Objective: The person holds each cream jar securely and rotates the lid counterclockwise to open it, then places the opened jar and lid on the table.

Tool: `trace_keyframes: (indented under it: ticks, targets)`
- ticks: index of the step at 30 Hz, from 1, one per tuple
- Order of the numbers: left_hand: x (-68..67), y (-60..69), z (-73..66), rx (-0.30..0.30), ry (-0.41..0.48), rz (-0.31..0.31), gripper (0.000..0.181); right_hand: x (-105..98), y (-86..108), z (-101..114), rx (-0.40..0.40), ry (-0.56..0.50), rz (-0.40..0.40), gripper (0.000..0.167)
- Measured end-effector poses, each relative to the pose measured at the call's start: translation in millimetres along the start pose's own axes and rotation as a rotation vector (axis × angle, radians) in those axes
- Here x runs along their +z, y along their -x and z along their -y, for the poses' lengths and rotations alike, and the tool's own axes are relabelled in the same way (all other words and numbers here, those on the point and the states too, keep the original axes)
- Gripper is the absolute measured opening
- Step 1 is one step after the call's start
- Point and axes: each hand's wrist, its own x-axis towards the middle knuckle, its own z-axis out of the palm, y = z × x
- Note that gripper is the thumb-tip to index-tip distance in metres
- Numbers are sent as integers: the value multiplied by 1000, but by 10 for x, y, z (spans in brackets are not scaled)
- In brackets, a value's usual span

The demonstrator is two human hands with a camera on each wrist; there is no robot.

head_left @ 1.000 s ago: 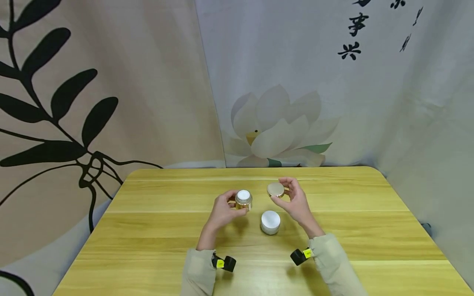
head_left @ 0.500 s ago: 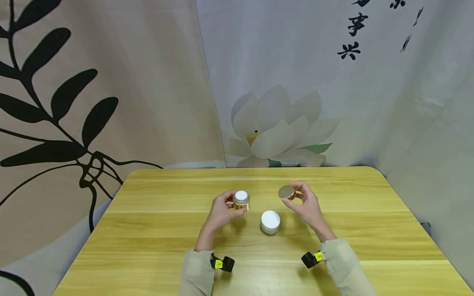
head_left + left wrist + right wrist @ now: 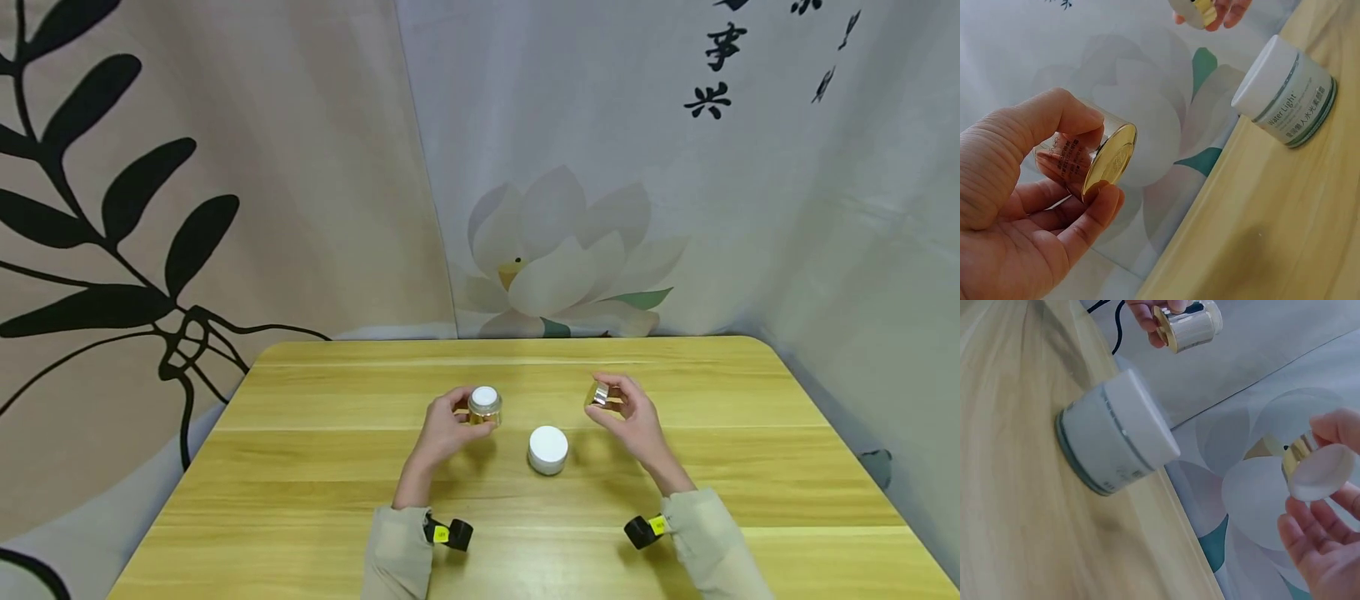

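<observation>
The left hand (image 3: 444,431) grips a small glass jar (image 3: 484,407) with a gold base and a white top, held upright above the table. In the left wrist view thumb and fingers curl round this jar (image 3: 1088,153), its gold base facing the camera. The right hand (image 3: 633,422) pinches a gold lid (image 3: 597,393) tilted on its side; the right wrist view shows the lid's (image 3: 1321,472) white inside. Between the hands, nearer the person, a larger white-lidded jar (image 3: 547,450) stands on the table, untouched; "Water Light" is printed on this jar (image 3: 1288,94).
The wooden table (image 3: 300,467) reaches back to a curtain (image 3: 337,167) printed with dark leaves, a pale lotus and black characters. A black wrist camera (image 3: 459,534) sits at the left sleeve, another black camera (image 3: 642,531) at the right sleeve.
The right hand has moved right, away from the glass jar, and has turned the gold lid from nearly flat onto its side. The left hand has shifted slightly left with the glass jar.
</observation>
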Motion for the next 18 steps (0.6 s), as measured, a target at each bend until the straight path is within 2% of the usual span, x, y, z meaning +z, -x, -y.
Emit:
trace_keyframes:
  ticks: [3, 10, 13, 18]
  targets:
    - [-2, -6, 31, 13, -3, -2, 48, -8, 7, -78, 12, 8, -21, 43]
    - [-11, -14, 75, 4, -14, 0, 50, -17, 19, -24, 41, 107, -41, 46]
    - [-18, -17, 85, 0, -14, -1, 50, -39, 24, -98, 64, 153, -41, 47]
    - [-28, -24, 106, 7, -4, -5, 50, -61, 35, -202, 52, 205, -48, 45]
